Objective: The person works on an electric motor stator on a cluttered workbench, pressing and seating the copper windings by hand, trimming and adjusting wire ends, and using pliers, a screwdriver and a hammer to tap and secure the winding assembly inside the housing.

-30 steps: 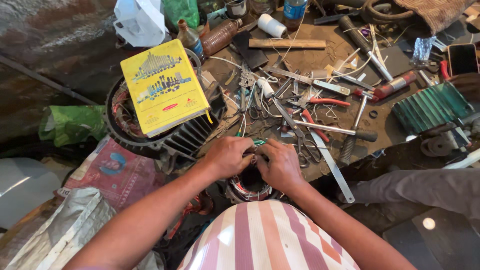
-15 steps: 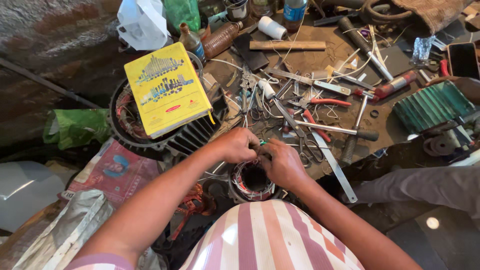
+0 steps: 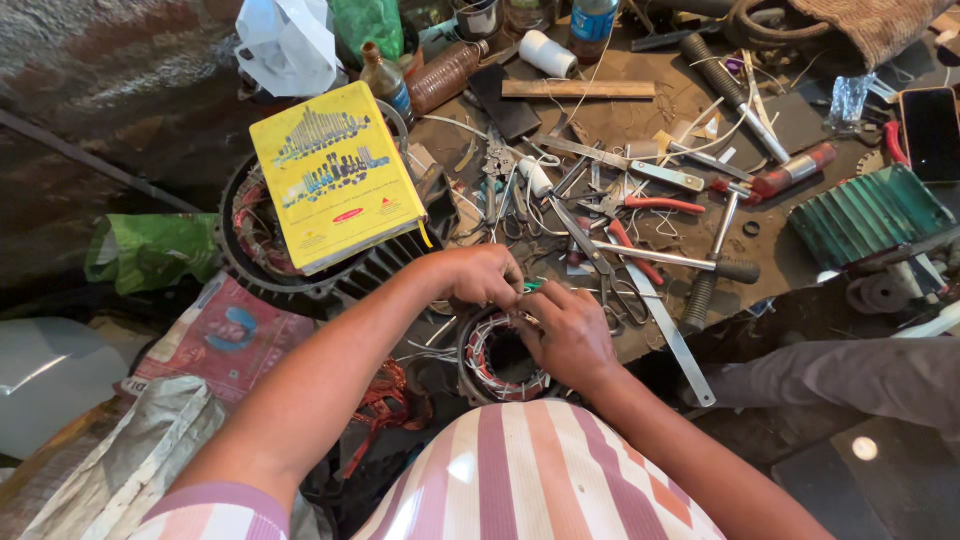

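Observation:
A small round motor stator with copper and red windings sits right in front of me. Both hands work at its top rim. My left hand has its fingers pinched together over the rim. My right hand curls over the right side of the ring and meets the left at a small green piece held between the fingertips. The stator's lower part is hidden by my striped shirt.
A yellow book lies on a large finned motor housing. Pliers, hammers, scissors and a metal ruler litter the bench. A green finned cover, a phone, bottles and a person's grey-trousered leg are at right.
Both hands have stayed on the stator rim, the fingers shifting slightly as they pinch together. The view has shifted a little.

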